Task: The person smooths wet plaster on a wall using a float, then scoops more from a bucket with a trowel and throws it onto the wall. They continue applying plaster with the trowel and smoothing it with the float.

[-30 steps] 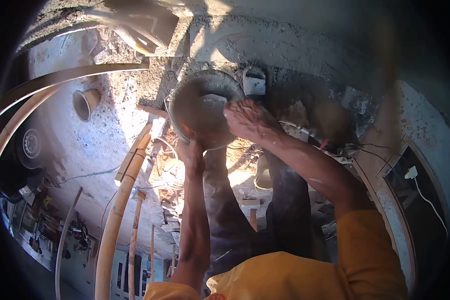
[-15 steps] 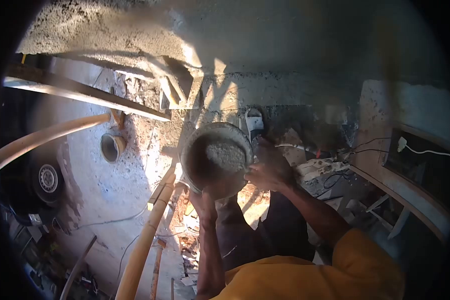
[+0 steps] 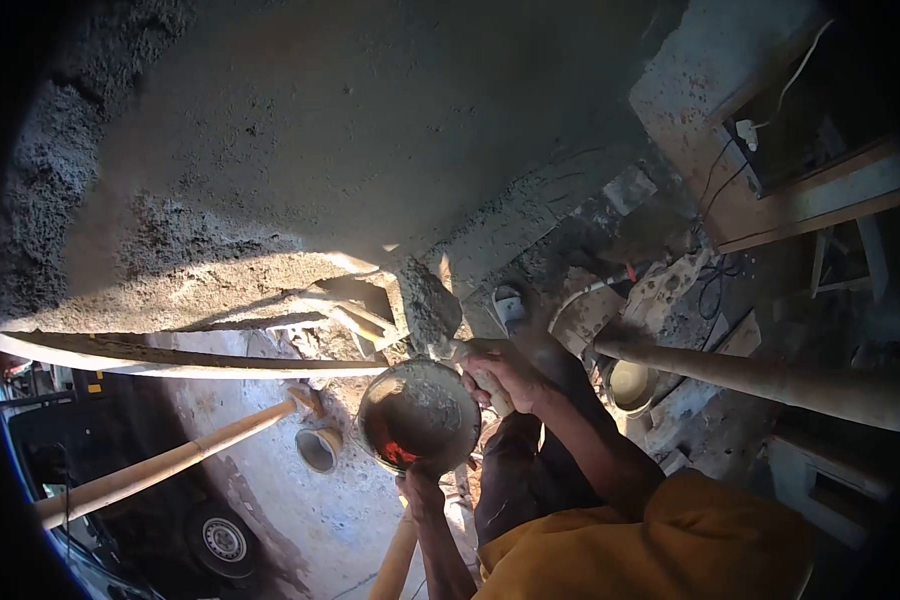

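Note:
My left hand (image 3: pixel 425 488) grips the near rim of a round bucket (image 3: pixel 372 425) with wet grey mortar (image 3: pixel 430 400) inside. An orange-red sunlit patch shows on the bucket's inner wall. Above the bucket's right edge, my right hand (image 3: pixel 505 372) is closed around the handle of a trowel (image 3: pixel 432 305). Its blade points away from me and carries a heap of grey mortar, just in front of the wall. The wall (image 3: pixel 350 130) ahead has smooth, damp plaster in the middle and rougher plaster at the left.
Wooden poles (image 3: pixel 180 460) and a long plank (image 3: pixel 190 362) cross at the left, and another pole (image 3: pixel 760 380) at the right. Below stand two buckets, one at the left (image 3: pixel 318 450) and one at the right (image 3: pixel 630 385). A parked vehicle (image 3: pixel 120 470) is at lower left. Rubble and cables lie at right.
My right hand has risen from the bucket's rim, lifting the mortar-loaded trowel toward the wall. The bucket stays in my left hand. My view has tilted up and turned, showing more wall.

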A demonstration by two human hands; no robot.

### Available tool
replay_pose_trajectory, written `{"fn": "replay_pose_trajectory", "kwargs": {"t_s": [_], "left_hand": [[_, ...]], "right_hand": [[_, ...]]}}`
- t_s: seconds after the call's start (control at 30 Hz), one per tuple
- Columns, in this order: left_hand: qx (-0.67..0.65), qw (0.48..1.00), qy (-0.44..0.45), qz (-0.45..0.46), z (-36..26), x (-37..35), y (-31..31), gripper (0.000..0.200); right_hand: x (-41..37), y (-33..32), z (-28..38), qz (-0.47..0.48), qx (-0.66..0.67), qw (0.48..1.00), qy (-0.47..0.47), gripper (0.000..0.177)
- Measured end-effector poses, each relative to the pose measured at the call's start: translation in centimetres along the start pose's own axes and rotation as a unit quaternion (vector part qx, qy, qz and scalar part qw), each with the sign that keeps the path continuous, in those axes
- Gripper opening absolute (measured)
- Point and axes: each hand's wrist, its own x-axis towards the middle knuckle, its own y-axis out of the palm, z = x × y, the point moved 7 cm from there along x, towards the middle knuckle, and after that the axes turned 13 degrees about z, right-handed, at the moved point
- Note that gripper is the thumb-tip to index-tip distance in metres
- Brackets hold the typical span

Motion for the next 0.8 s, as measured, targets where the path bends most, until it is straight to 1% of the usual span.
{"fn": "replay_pose_trajectory", "kwargs": {"t_s": [0.07, 0.1, 0.17, 0.23, 0.3, 0.33, 0.37, 0.4, 0.47, 0.53, 0.57, 0.6, 0.63, 0.67, 0.7, 0.73, 0.77, 0.8], "left_hand": [[0.013, 1.0, -0.002, 0.024, 2.1, -1.9, -0.1, 0.009], [0.069, 0.997, -0.004, 0.029, 4.8, -3.5, 0.4, 0.01], [0.108, 0.994, -0.008, 0.007, 5.7, -5.0, -0.1, 0.014], [0.075, 0.996, -0.012, -0.044, 2.5, -8.0, -2.7, 0.019], [0.111, 0.989, -0.088, 0.033, 3.8, -9.3, -3.1, 0.024], [0.126, 0.982, -0.125, 0.068, 4.5, -9.8, -2.9, 0.027], [0.09, 0.979, -0.168, 0.071, 5.4, -10.5, -2.9, 0.029], [0.053, 0.973, -0.211, 0.073, 6.2, -11.4, -2.8, 0.031], [0.101, 0.956, -0.241, 0.13, 1.0, -11.1, -4.7, 0.034], [0.149, 0.964, -0.196, 0.099, -0.9, -11.5, -5.3, 0.032], [0.136, 0.96, -0.217, 0.108, -0.8, -11.3, -5.2, 0.028], [0.135, 0.966, -0.205, 0.082, -0.7, -11.5, -5.3, 0.028], [0.133, 0.97, -0.193, 0.063, -0.6, -12.1, -5.2, 0.028], [0.125, 0.976, -0.176, 0.042, -0.6, -11.8, -5.0, 0.028], [0.132, 0.967, -0.194, 0.094, 0.4, -9.7, -4.0, 0.024], [0.091, 0.977, -0.184, 0.057, -0.5, -9.7, -4.2, 0.024], [0.052, 0.982, -0.179, 0.021, -1.8, -9.7, -4.8, 0.023], [0.01, 0.987, -0.161, -0.022, -2.7, -8.3, -4.9, 0.022]], "right_hand": [[-1.3, -2.5, 3.1, -0.053, 0.031, 0.994, -0.091, 0.022], [-2.5, -3.5, 5.1, -0.098, 0.032, 0.986, -0.132, 0.023], [-5.9, -5.3, 9.2, -0.187, 0.034, 0.96, -0.206, 0.025], [-9.4, -7.6, 12.2, -0.291, 0.028, 0.917, -0.272, 0.024], [-12.6, -9.1, 14.3, -0.415, 0.007, 0.849, -0.327, 0.023], [-13.9, -9.3, 15.4, -0.474, -0.007, 0.807, -0.352, 0.023], [-14.7, -9.7, 16.4, -0.529, -0.022, 0.762, -0.373, 0.023], [-15.1, -10.6, 17.2, -0.576, -0.064, 0.708, -0.404, 0.022], [-12.7, -13.9, 17.9, -0.65, -0.143, 0.589, -0.458, 0.02], [-5.4, -18.9, 18.1, -0.718, -0.275, 0.406, -0.494, 0.021], [-0.3, -17.7, 19.3, -0.788, -0.306, 0.413, -0.338, 0.02], [5.9, -15.9, 20.6, -0.689, -0.303, 0.558, -0.349, 0.02], [11.8, -12.9, 20.3, -0.519, -0.343, 0.721, -0.305, 0.019], [13.0, -6.0, 18.9, -0.38, -0.448, 0.748, -0.309, 0.018], [11.3, 0.4, 16.5, -0.312, -0.504, 0.734, -0.331, 0.018], [10.0, 4.1, 12.9, -0.255, -0.503, 0.745, -0.357, 0.02], [8.5, 6.2, 9.3, -0.211, -0.489, 0.784, -0.318, 0.019], [7.8, 6.3, 5.3, -0.17, -0.514, 0.801, -0.256, 0.018]]}}
